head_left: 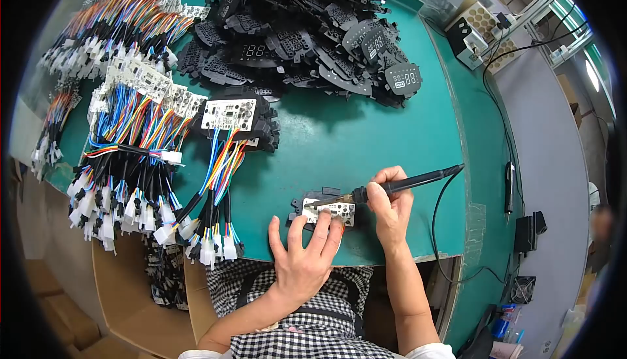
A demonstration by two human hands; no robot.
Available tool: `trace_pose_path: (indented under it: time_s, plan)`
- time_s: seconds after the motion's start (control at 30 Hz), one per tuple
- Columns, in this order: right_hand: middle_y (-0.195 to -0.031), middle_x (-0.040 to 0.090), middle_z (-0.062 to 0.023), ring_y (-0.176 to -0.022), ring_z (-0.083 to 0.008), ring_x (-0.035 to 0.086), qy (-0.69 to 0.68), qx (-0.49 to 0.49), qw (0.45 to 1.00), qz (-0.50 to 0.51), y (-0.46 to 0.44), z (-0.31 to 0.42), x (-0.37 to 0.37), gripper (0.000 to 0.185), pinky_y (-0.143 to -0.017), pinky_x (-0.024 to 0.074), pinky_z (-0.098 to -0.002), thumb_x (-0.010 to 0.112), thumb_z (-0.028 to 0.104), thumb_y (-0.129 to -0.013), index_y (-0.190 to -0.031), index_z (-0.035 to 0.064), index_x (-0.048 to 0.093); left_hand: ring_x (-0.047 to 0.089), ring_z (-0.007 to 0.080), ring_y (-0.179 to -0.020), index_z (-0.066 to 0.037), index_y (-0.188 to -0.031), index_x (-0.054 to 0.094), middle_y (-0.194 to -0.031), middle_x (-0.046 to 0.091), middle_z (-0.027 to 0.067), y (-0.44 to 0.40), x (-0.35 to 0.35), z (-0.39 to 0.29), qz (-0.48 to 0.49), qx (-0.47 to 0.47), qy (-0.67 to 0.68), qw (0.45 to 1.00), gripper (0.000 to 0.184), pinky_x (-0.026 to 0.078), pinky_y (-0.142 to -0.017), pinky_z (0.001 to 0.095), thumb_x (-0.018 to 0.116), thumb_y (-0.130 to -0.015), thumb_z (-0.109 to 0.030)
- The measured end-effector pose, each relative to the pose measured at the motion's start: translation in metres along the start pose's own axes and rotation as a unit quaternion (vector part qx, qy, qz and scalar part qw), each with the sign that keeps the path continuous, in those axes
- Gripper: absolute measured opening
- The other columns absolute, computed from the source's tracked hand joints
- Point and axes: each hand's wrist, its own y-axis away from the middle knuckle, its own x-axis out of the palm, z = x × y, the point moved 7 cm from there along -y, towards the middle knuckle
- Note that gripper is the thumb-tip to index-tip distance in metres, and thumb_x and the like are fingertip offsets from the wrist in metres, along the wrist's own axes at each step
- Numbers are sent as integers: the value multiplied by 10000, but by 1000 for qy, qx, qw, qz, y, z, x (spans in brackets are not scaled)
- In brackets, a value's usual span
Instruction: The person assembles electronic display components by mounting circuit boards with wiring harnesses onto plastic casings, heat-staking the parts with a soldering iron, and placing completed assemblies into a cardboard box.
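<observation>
A white circuit board [346,211] lies on a black plastic part [295,206] near the front edge of the green table. My left hand [304,258] rests over it, fingers spread, with fingertips on the board. In my right hand [390,209] is a black soldering iron [418,180], its metal tip reaching left onto the board's upper left. Some coloured wires show just under my left fingers. Left of the hands, a finished-looking board [228,114] with coloured wires sits on a stack of black parts [266,124].
Black display housings [287,39] are heaped at the back. Bundles of wired boards [140,117] fill the left. The iron's cable [436,228] loops down on the right. A cardboard box [124,287] stands below the table, and a small fan [522,289] is at lower right.
</observation>
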Motion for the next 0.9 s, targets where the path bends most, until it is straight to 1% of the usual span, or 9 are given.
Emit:
trace_pose_path:
  time_s: [0.27,0.5,0.77,0.9]
  plan:
    - [-689,435,50,-577,-11,374,7,-11,1000,-1,0,3,2,125,-496,302,-164,592,52,-815,-842,41,471,431,283,-1056,-139,-1077,607,-1199,517,18,0,0,0,-8,-1,-9,1000,452,239,-959,599,673,-633,-193]
    - [-692,438,49,-579,-11,375,7,-16,1000,-1,0,3,2,127,-496,303,-166,593,54,-813,-841,40,470,434,282,-1056,-139,-1073,611,-1192,523,18,-1,-1,-1,-9,1,-14,1000,430,237,-964,597,664,-650,-201]
    - [-698,439,46,-589,-13,378,13,-14,1000,0,0,4,2,133,-503,309,-168,600,63,-810,-839,40,472,428,287,-1062,-145,-1088,599,-1208,505,19,0,0,0,-3,3,-12,1000,500,233,-968,600,696,-602,-211]
    - [-700,439,46,-590,-12,379,13,-15,1000,1,1,4,2,134,-503,309,-167,600,63,-810,-841,40,472,427,288,-1063,-147,-1088,599,-1207,504,20,0,0,0,3,2,-10,1000,503,231,-967,601,698,-598,-205]
